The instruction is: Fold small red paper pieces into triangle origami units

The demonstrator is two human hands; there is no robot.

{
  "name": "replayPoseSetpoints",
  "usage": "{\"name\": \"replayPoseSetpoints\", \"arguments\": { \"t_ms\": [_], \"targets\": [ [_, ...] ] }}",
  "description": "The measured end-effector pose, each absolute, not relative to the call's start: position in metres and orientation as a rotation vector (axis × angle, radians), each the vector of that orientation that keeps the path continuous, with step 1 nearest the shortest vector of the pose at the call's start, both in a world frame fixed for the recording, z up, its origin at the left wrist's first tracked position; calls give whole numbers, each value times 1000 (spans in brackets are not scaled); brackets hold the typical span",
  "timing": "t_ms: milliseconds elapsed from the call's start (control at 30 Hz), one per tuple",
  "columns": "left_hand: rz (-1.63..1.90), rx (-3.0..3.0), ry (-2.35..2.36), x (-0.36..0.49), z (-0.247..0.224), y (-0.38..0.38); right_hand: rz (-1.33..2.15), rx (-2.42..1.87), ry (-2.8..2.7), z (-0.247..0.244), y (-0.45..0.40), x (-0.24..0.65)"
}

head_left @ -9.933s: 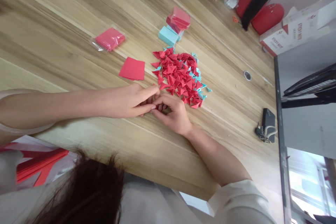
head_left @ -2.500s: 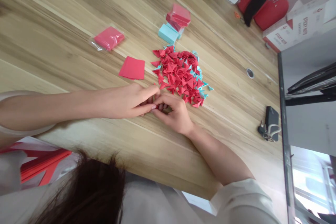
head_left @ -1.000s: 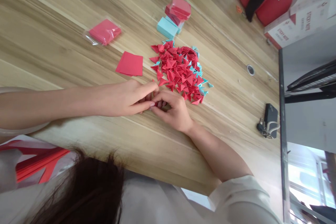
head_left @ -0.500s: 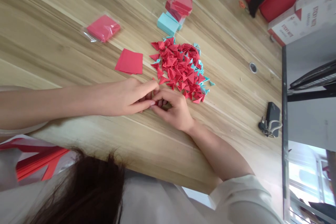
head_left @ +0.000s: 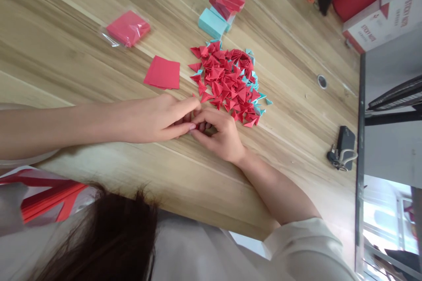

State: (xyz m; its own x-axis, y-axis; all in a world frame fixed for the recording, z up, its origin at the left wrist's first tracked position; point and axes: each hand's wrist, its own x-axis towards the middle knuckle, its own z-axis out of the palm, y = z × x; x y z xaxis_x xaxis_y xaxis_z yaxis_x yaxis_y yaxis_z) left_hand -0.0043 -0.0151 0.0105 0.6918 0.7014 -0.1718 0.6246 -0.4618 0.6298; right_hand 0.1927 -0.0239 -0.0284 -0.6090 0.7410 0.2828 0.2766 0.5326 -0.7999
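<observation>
Office: monitor (head_left: 389,109), sticky-note box (head_left: 379,22)

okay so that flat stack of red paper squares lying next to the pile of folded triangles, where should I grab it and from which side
Probably at the near corner of the flat stack of red squares, coming from the left hand side. It lies flat on the table, so a grip would likely slide a fingertip under that edge, thumb on top. The far right edge almost meets the pile of folded triangles, leaving little room there.

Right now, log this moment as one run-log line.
left hand: pinching small red paper piece | right hand: pinching same piece | beside: pile of folded triangles | surface: wooden table
</observation>
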Motion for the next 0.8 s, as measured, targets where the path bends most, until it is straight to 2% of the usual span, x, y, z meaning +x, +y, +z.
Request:
{"name": "replayPoseSetpoints", "arguments": {
  "t_ms": [400,800],
  "targets": [
    [383,2283,916,-7,-9,-12,968,-818,-2160,-28,-23,193],
    [295,2302,972,-6,-7,-12,943,-812,-2158,-28,-23,193]
  ]
}}
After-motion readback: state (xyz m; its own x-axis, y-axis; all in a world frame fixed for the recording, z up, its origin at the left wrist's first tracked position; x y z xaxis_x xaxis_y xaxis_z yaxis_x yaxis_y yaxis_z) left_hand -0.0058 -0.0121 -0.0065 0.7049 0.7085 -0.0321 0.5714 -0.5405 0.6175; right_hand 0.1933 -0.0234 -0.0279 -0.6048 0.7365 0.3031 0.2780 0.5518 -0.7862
